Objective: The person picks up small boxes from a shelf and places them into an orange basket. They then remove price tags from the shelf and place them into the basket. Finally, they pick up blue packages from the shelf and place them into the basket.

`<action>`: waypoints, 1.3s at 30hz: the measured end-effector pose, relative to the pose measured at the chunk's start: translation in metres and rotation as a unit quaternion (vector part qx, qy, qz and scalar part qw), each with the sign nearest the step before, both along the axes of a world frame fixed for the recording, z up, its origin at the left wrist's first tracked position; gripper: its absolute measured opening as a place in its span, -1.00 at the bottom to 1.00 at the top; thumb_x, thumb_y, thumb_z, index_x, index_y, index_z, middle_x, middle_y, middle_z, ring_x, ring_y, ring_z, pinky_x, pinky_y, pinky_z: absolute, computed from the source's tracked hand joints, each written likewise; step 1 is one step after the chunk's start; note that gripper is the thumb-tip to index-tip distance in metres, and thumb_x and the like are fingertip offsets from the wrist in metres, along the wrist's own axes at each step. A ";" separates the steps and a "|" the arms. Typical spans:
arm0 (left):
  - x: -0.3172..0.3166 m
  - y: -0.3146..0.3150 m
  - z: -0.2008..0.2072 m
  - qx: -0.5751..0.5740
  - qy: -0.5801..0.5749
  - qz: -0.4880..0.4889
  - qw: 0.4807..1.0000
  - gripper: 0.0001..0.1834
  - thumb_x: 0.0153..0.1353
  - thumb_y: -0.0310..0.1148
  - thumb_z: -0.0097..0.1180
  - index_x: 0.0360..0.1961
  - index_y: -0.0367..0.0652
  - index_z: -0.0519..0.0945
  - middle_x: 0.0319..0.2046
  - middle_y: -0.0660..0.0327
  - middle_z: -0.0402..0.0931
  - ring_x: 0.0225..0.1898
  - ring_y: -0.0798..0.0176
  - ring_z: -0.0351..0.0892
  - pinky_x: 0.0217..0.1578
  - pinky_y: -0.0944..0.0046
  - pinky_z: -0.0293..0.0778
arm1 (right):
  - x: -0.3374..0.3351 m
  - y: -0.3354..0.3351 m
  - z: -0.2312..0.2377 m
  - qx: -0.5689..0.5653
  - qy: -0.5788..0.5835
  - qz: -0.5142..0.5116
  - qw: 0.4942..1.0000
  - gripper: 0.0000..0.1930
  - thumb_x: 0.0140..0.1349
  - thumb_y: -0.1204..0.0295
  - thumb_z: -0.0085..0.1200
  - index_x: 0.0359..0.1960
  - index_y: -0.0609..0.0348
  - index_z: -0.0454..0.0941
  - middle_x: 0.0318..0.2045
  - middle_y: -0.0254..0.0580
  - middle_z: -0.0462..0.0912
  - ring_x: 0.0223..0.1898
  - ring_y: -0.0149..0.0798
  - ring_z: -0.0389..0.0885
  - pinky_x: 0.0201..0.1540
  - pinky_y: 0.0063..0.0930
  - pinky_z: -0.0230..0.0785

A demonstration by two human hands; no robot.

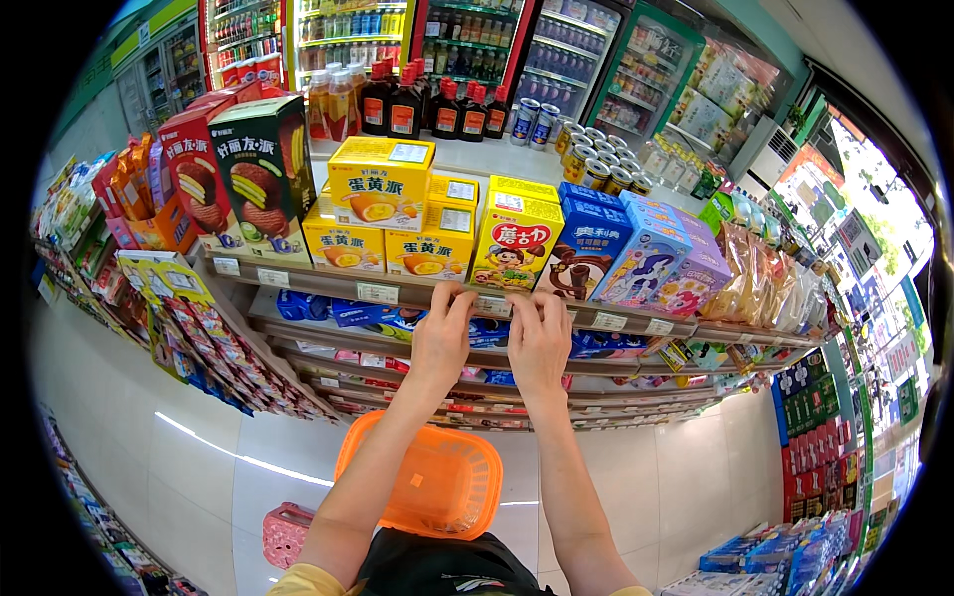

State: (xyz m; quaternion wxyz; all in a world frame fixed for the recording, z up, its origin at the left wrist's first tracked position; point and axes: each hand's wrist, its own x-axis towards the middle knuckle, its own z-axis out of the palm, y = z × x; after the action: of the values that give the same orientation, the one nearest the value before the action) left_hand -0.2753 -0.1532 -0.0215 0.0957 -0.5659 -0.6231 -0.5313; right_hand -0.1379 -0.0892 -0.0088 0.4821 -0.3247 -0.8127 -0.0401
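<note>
Both my arms reach forward to the front edge of the top shelf (636, 319). My left hand (443, 336) is closed, its fingertips at the left end of a small white price tag (492, 305). At the tag's right end my right hand (539, 338) is closed too, with thumb and fingers on the edge strip. Directly behind the tag stands a yellow and green snack box (516, 236) with a cartoon figure. Yellow cake boxes (381, 184) are stacked to its left, and a blue cookie box (580, 248) is on its right.
An orange plastic basket (437, 487) is below my arms, with a pink patterned object (286, 533) on the floor beside it. Dark bottles (404, 104) and cans (596, 171) stand behind the boxes. Bagged snacks (760, 283) fill the shelf's right end. Drink coolers (353, 40) line the back.
</note>
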 end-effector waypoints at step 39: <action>0.112 -0.245 -0.182 -0.487 0.044 -0.191 0.851 -0.78 0.30 -0.26 0.13 -0.23 -0.16 0.70 -0.36 -0.04 0.70 -0.28 -0.14 0.72 -0.26 -0.06 0.60 | 0.151 -0.207 -0.195 -0.285 -0.222 0.251 0.898 -0.86 0.31 0.36 0.12 -0.24 0.11 0.67 -0.39 -0.16 0.75 -0.35 0.00 0.74 -0.31 -0.16 0.55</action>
State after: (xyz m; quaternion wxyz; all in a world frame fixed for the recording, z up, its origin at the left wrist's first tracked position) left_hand -0.1632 -0.3981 -0.2030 -0.2679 -0.6706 -0.6769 -0.1423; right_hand 0.0135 -0.2962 -0.2035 0.1697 -0.2157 -0.9299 0.2446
